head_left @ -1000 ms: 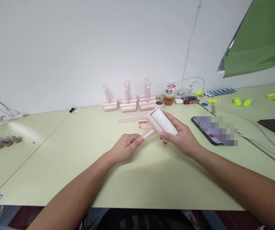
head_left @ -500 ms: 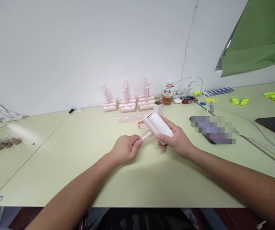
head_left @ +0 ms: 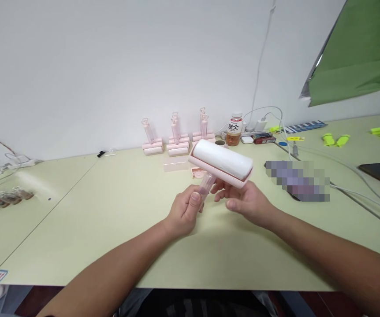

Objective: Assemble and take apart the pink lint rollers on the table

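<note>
In the middle of the frame, a pale pink plastic roller [head_left: 219, 166] with a thick white cylinder in its head is held in the air above the pale yellow-green bench [head_left: 104, 229]. The left hand [head_left: 184, 212] is closed around the transparent pink handle [head_left: 207, 181] of this roller, and the head lies tilted, with its right end lower than its left one. The right hand [head_left: 252, 203] is just below the right part of the head, with the fingers parted and loosely bent; whether any fingertip touches the roller, I cannot tell. Behind the head, near the centre, there is a small pink plastic piece [head_left: 198, 172], partly covered by the roller, and to its left lies a clear flat plastic strip [head_left: 176, 167]. Farther back, along the white wall [head_left: 77, 75], several similar pink rollers [head_left: 178, 150] stand with their handles upward. To the right of them stands a clear plastic bottle with amber contents and a white label [head_left: 234, 130]. At the right of the frame lies a dark phone [head_left: 269, 167], its screen blurred, with white cables [head_left: 358, 191] beside it.
</note>
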